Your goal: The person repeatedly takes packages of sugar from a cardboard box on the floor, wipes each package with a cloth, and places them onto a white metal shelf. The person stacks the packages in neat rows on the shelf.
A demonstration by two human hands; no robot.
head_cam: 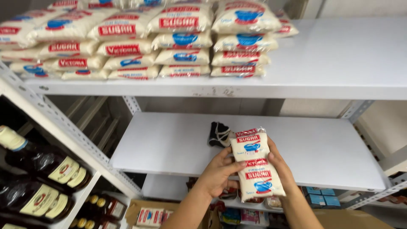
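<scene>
Over the middle shelf [318, 144], your left hand [218, 171] and right hand [280, 167] clamp two sugar bags [255, 163]; next, lay them flat toward twelve o'clock.

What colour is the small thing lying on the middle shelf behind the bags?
The small cloth-like thing is black with pale markings, in the head view.

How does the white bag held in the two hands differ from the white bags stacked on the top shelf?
The held bag is single and stands almost upright, tilted, between the left hand and right hand; the stacked bags lie flat in piles. The held bag hangs in front of the middle shelf; the stacked bags rest on the top shelf. Both are white with red and blue labels.
</scene>
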